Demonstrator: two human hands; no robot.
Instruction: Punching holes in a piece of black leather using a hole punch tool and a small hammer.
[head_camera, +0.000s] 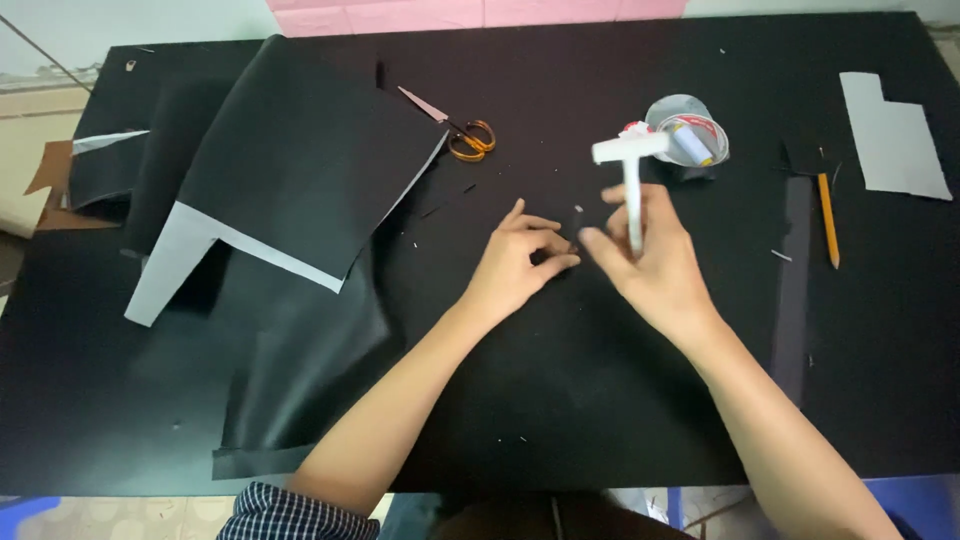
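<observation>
Right, here is the bench as it stands.
Left hand: the left hand (517, 262) sits near the centre of the black table (620, 400), fingers pinched together on a small dark scrap of material (545, 257).
Right hand: the right hand (655, 262) is clamped round a white T-shaped plastic tool (632, 170), its head pointing to twelve o'clock.
Gap: the two hands are just apart, fingertips nearly meeting over the scrap.
Eleven o'clock: orange-handled scissors (462, 132) lie untouched.
One o'clock: a clear round tub (688, 128) of small supplies.
Three o'clock: a yellow pencil (828, 218).
Ten o'clock: a large black sheet with grey edging (300, 160), folded over.
Progress: judging by the loose offcuts, cutting is done; the small piece looks mid-work.
</observation>
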